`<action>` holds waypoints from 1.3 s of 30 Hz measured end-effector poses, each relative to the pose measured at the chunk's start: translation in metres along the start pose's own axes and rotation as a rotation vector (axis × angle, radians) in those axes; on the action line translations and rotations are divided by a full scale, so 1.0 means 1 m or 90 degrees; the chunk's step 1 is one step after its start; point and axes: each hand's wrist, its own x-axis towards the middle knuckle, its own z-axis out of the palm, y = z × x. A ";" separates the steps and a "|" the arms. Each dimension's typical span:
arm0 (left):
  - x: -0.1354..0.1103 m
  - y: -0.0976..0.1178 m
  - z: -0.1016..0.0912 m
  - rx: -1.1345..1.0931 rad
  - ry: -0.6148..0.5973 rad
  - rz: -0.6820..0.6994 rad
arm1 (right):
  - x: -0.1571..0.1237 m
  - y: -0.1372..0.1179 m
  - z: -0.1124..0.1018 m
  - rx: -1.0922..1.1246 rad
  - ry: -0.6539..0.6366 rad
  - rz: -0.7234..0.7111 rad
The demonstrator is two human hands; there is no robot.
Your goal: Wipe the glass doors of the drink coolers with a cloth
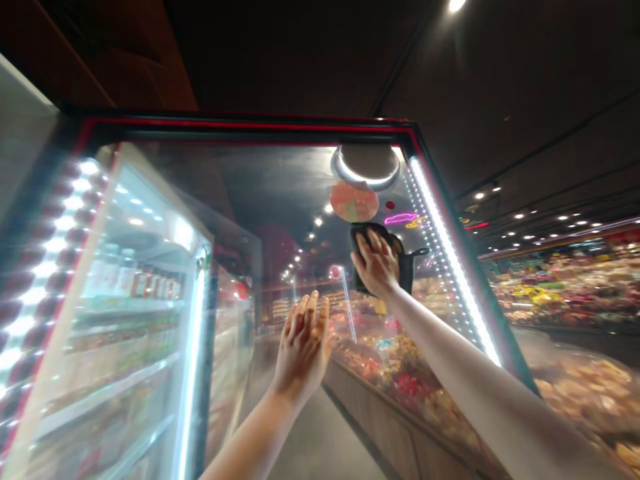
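A tall glass door [240, 220] with a black and red frame stands open in front of me and reflects the shop. My right hand [376, 265] presses a dark cloth [406, 263] flat against the upper right of the glass, fingers spread over it. My left hand [303, 347] is raised lower down near the middle of the pane, fingers straight and close together, palm toward the glass, holding nothing. I cannot tell whether it touches the glass.
A lit LED strip [453, 257] runs down the door's right edge. Shelves of bottles [130, 280] show on the left. Bins of packaged goods [560, 287] fill the right, with an aisle floor [320, 440] below.
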 end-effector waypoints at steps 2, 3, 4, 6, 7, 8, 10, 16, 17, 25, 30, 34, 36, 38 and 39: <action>-0.005 -0.005 -0.003 -0.005 0.008 0.010 | -0.030 -0.024 -0.005 0.016 -0.070 -0.147; -0.008 -0.009 -0.005 -0.010 0.007 0.011 | -0.047 -0.025 -0.010 0.026 -0.102 -0.220; -0.012 -0.013 -0.007 -0.014 0.002 0.009 | -0.062 -0.018 -0.016 0.036 -0.126 -0.282; -0.019 -0.023 -0.009 -0.020 -0.015 0.004 | -0.079 0.006 -0.026 0.049 -0.148 -0.353; -0.023 -0.029 -0.010 -0.022 -0.025 0.002 | -0.077 0.020 -0.028 0.048 -0.135 -0.335; -0.026 -0.035 -0.011 -0.024 -0.034 0.001 | -0.069 0.031 -0.028 0.044 -0.106 -0.277; -0.033 -0.046 -0.012 -0.021 -0.047 -0.003 | -0.040 0.035 -0.021 0.037 -0.030 -0.095; -0.055 -0.067 -0.013 0.003 -0.056 -0.014 | -0.006 -0.077 0.006 0.079 -0.046 -0.056; -0.059 -0.070 -0.014 0.003 -0.051 -0.011 | -0.020 -0.093 0.005 0.092 -0.077 -0.135; -0.082 -0.093 -0.025 -0.031 -0.095 -0.006 | -0.058 -0.049 -0.013 0.104 -0.114 -0.251; -0.088 -0.098 -0.024 -0.010 -0.089 0.008 | -0.005 -0.100 0.015 0.065 -0.003 -0.002; -0.093 -0.101 -0.026 0.006 -0.053 -0.004 | -0.050 -0.147 0.014 0.107 -0.094 -0.253; -0.096 -0.105 -0.029 0.014 -0.042 -0.019 | -0.080 -0.137 0.004 0.124 -0.155 -0.403; -0.099 -0.112 -0.032 0.019 -0.044 -0.042 | -0.093 -0.113 -0.006 0.126 -0.193 -0.478; -0.101 -0.115 -0.034 0.018 -0.048 -0.050 | -0.090 -0.101 -0.010 0.118 -0.193 -0.461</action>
